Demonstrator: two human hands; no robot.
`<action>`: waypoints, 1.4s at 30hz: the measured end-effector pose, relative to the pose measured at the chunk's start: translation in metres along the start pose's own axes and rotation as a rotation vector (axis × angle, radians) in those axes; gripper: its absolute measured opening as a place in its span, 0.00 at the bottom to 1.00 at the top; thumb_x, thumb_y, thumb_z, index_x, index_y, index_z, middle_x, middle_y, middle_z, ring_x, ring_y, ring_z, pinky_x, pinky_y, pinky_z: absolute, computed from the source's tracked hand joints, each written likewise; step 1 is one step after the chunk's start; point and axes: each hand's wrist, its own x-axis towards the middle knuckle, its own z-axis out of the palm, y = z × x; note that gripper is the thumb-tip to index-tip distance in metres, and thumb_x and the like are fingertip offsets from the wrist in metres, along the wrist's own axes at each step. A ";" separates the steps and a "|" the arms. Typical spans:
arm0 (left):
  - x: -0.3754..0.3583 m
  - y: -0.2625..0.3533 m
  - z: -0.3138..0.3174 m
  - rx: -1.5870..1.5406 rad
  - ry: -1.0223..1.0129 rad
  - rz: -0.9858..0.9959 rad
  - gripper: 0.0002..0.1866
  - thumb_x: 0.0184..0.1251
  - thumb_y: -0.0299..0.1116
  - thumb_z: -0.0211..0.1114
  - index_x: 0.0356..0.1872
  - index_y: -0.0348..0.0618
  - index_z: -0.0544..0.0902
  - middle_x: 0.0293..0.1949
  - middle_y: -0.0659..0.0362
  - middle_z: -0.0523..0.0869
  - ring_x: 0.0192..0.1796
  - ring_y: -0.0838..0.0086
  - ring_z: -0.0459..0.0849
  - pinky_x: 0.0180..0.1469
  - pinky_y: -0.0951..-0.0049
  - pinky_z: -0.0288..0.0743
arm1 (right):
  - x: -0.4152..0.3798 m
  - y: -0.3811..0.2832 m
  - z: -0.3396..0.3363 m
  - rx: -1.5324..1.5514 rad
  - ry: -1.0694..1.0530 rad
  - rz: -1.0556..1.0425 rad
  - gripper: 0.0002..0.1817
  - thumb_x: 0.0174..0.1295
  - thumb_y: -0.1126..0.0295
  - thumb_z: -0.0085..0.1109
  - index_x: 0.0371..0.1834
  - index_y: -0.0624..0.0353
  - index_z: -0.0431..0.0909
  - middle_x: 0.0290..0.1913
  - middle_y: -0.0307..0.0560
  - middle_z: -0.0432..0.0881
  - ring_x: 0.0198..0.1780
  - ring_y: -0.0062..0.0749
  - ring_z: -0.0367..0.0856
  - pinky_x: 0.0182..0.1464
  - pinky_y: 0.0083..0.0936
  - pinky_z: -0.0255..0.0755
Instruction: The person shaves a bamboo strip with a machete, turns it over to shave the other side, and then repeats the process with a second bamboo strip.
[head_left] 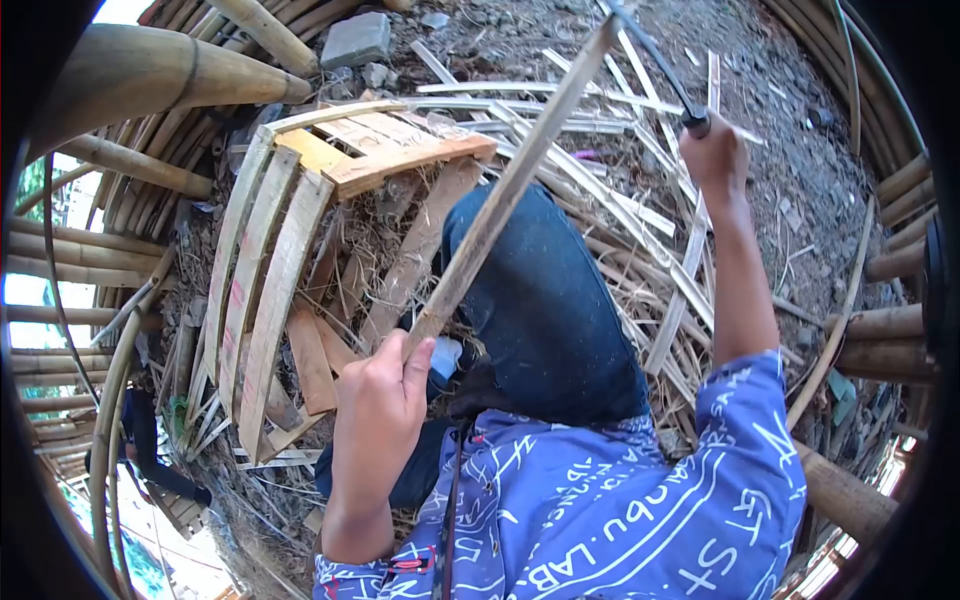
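Treat the strip [514, 186] as likely light and stiff; hold its lower end, gripped by the left hand [382, 395]; right hand [715, 158] grips the knife [667, 74].

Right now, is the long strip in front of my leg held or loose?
Held: your left hand is closed around the near end of the strip.

room over ground [800, 230] at right, wooden strip [515, 178] crossing middle, crate [291, 250] blocking left
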 end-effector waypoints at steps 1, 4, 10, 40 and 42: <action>0.001 0.001 -0.001 0.034 0.008 0.020 0.19 0.73 0.35 0.58 0.24 0.32 0.71 0.13 0.42 0.69 0.19 0.45 0.73 0.22 0.56 0.61 | 0.000 0.001 0.003 0.114 -0.062 0.030 0.06 0.60 0.68 0.56 0.29 0.55 0.80 0.26 0.50 0.85 0.27 0.40 0.85 0.32 0.34 0.78; 0.005 0.002 -0.002 -0.038 -0.037 -0.019 0.18 0.73 0.35 0.57 0.24 0.31 0.72 0.13 0.44 0.70 0.18 0.48 0.74 0.22 0.58 0.61 | -0.018 -0.016 -0.023 0.314 -0.198 0.016 0.02 0.54 0.71 0.59 0.30 0.54 0.80 0.23 0.51 0.83 0.26 0.42 0.85 0.30 0.38 0.76; -0.002 -0.014 0.002 -0.159 -0.043 -0.044 0.18 0.75 0.37 0.56 0.28 0.33 0.77 0.14 0.64 0.72 0.18 0.85 0.69 0.20 0.78 0.60 | -0.010 -0.004 0.000 0.135 -0.163 0.157 0.06 0.54 0.68 0.57 0.32 0.56 0.80 0.28 0.57 0.84 0.35 0.53 0.85 0.38 0.45 0.76; 0.055 0.004 0.024 -0.610 -0.472 -0.089 0.17 0.76 0.38 0.53 0.28 0.36 0.75 0.16 0.67 0.70 0.19 0.85 0.69 0.23 0.79 0.68 | -0.079 -0.109 -0.095 0.487 -0.250 -0.314 0.08 0.42 0.73 0.60 0.26 0.59 0.73 0.21 0.53 0.78 0.25 0.50 0.80 0.28 0.41 0.72; 0.055 0.003 0.027 -0.348 -0.341 0.017 0.17 0.74 0.38 0.55 0.29 0.32 0.77 0.17 0.55 0.76 0.19 0.73 0.76 0.26 0.69 0.70 | -0.075 -0.106 -0.088 0.453 -0.261 -0.314 0.10 0.41 0.72 0.63 0.27 0.58 0.73 0.21 0.52 0.78 0.25 0.49 0.81 0.29 0.40 0.74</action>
